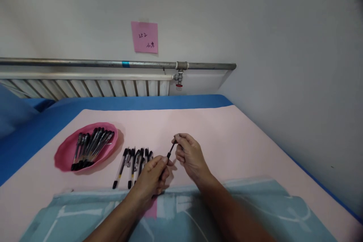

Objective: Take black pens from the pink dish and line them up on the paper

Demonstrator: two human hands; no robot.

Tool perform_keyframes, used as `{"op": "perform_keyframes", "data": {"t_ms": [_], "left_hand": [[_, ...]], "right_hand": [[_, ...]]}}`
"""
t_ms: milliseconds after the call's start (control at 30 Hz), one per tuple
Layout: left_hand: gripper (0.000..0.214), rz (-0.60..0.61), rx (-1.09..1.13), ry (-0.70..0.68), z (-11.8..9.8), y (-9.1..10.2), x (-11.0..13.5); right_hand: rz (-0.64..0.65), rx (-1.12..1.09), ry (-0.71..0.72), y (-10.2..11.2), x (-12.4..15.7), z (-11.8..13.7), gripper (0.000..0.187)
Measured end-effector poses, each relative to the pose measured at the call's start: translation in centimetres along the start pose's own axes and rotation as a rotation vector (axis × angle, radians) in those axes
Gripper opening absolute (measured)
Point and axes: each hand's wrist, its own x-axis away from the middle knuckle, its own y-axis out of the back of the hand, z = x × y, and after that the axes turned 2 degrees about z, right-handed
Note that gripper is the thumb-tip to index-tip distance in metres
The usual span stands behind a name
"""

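Observation:
Above the near part of the pink tabletop, a black pen (169, 155) slants up to the right between my two hands. My left hand (153, 177) is closed around its lower, thicker part. With thumb and forefinger my right hand (190, 155) pinches the top end; a thin dark length shows between the hands. Whether that thin length is a separate piece, I cannot tell. Several clear-barrelled pens with black ends (122, 168) lie side by side just left of my left hand, which partly hides them.
A pink oval dish (60, 162) at the left holds a pile of similar pens (95, 145). Light blue cloth (82, 210) covers the near edge. Behind the table are a radiator (85, 87), a metal pipe (93, 62) and a pink note (144, 38) on the wall.

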Motion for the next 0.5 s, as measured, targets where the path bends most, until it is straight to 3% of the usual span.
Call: {"op": "perform_keyframes", "data": {"t_ms": [167,367,500], "left_hand": [[0.039,0.056,-0.037,-0.002,0.1,0.0,0.1],[0.033,0.102,0.014,0.026,0.4,0.2,0.4],[0.031,-0.015,0.106,-0.143,0.1,0.8,-0.2]], "right_hand": [[-0.136,0.026,0.107,0.5,-0.7,0.0,0.019],[-0.368,-0.114,0.273,4.4,-3.5,1.7,0.021],[-0.307,-0.109,0.189,5.1,-3.8,1.7,0.021]]}}
